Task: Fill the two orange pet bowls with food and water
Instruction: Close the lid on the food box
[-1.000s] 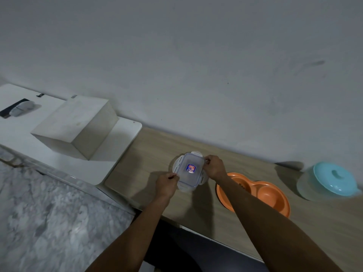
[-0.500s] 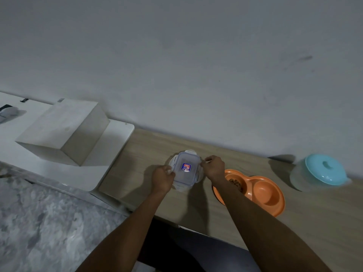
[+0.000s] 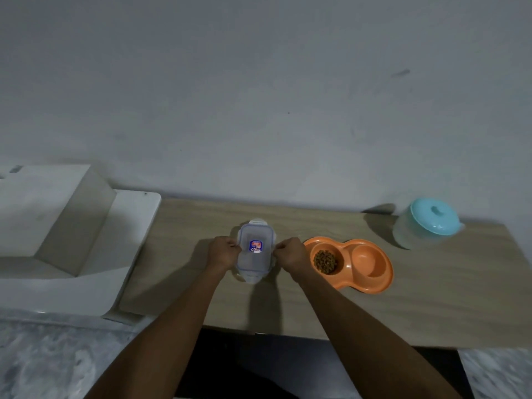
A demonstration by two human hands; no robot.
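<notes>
A clear plastic food container [image 3: 255, 249] with a snap-on lid and a blue-red label stands on the wooden table [image 3: 431, 298]. My left hand [image 3: 223, 252] grips its left side clip with curled fingers. My right hand [image 3: 290, 253] grips its right side clip the same way. Just right of my right hand lies the orange double pet bowl [image 3: 352, 262]. Its left well holds brown kibble [image 3: 325, 261]; its right well [image 3: 368, 260] looks dry and bare.
A translucent jug with a turquoise lid [image 3: 426, 223] stands at the table's back right. A white block [image 3: 51, 214] sits on a white counter at the left. A grey wall runs behind; marbled floor lies below the table's front edge.
The view has swung so the table sits more level. Both hands have closed in on the container's side clips; the left hand moved from the near corner to the left side.
</notes>
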